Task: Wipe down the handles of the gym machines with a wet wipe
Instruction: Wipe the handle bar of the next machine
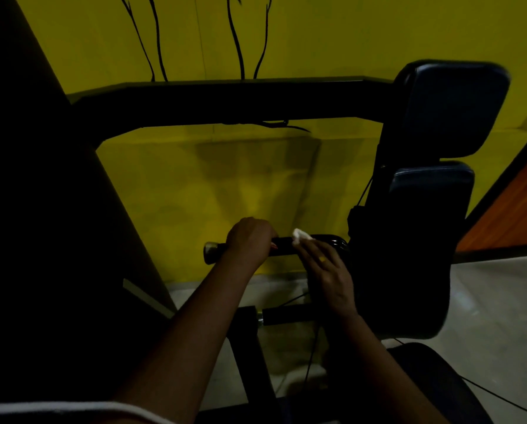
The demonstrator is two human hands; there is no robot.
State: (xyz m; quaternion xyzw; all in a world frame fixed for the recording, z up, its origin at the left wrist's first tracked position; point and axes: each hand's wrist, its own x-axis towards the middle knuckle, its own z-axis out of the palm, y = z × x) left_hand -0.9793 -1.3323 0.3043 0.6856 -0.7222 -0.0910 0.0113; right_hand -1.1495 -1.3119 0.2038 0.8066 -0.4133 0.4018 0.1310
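A black horizontal machine handle with a metal end cap sticks out to the left from the machine's frame. My left hand is wrapped around the handle near its left end. My right hand holds a small white wet wipe with its fingertips and presses it onto the handle's top, right of my left hand. A second, lower handle with a metal collar shows between my forearms.
Two dark padded cushions stand on the right of the machine. A thick black frame bar crosses above. A yellow wall is behind, a pale floor below, and a black seat at lower right.
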